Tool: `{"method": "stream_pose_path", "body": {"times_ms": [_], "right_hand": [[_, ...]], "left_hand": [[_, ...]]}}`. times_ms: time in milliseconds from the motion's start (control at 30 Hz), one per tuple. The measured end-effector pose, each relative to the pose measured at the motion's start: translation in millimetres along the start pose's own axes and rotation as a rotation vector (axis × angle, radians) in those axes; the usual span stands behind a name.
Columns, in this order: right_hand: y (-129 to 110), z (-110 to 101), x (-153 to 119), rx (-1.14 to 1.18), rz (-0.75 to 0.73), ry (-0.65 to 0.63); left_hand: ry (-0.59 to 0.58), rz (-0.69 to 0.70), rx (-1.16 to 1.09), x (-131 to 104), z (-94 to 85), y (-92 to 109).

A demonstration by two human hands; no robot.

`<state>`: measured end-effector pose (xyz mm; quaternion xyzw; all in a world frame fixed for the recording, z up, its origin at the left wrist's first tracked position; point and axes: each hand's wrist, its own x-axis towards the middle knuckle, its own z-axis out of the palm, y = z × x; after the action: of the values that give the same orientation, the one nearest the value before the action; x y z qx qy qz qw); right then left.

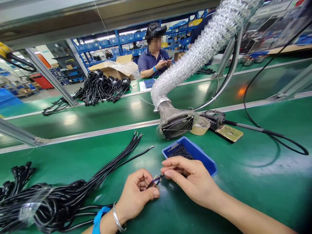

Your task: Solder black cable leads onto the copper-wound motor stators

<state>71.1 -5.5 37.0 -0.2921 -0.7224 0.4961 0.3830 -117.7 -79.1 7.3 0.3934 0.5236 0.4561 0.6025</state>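
Note:
My left hand [140, 190] is closed around the end of a black cable [151, 184], from which thin coloured wires fan out. Thumb and forefinger of my right hand [188, 178] pinch a small dark piece at the tip of one wire; it looks like a short black sleeve, though the fingers partly cover it. Just behind my right hand stands a blue bin [202, 155] holding many small black pieces [180, 152]. To the left lies a bundle of black cables [97, 174], their stripped ends pointing away from me.
Beyond the bin are a fume extractor [179, 126] on a silver duct [195, 58], a tape roll [200, 125] and a soldering iron stand [214, 117]. Across the green bench, a co-worker [156, 58] handles dark parts beside a cable heap [101, 87].

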Motion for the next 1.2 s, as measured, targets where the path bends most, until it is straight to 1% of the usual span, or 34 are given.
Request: {"method": "stream_pose_path", "body": {"times_ms": [133, 233, 367, 533, 700, 900, 1033, 1200], "right_hand": [[-0.2, 0.1, -0.2, -0.116, -0.13, 0.005], [-0.3, -0.3, -0.4, -0.18, -0.178, 0.008], [-0.4, -0.8, -1.2, -0.186, -0.192, -0.015], [-0.7, -0.3, -1.4, -0.166, -0.187, 0.007], [-0.9, 1.0, -1.9, -0.19, -0.185, -0.02], [-0.7, -0.4, -2.2, -0.173, -0.196, 0.028], [-1.5, -0.4, -1.6, -0.195, -0.209, 0.009], [2.4, 0.1, -1.5, -0.214, -0.197, 0.013]], "left_hand": [[-0.002, 0.012, 0.007, 0.0, -1.5, -1.9], [0.008, 0.016, 0.015, -0.3, -1.7, -2.3], [0.02, 0.016, 0.022, -0.6, 0.0, -0.5], [0.043, 0.007, 0.052, -0.5, 1.4, 1.5], [0.042, 0.013, 0.064, -0.2, 0.3, 1.3], [0.055, 0.023, 0.063, -1.3, 1.7, 3.7], [0.065, 0.027, 0.066, -2.3, 2.9, 3.5], [0.046, 0.046, 0.051, -0.1, 3.2, 2.8]]}}
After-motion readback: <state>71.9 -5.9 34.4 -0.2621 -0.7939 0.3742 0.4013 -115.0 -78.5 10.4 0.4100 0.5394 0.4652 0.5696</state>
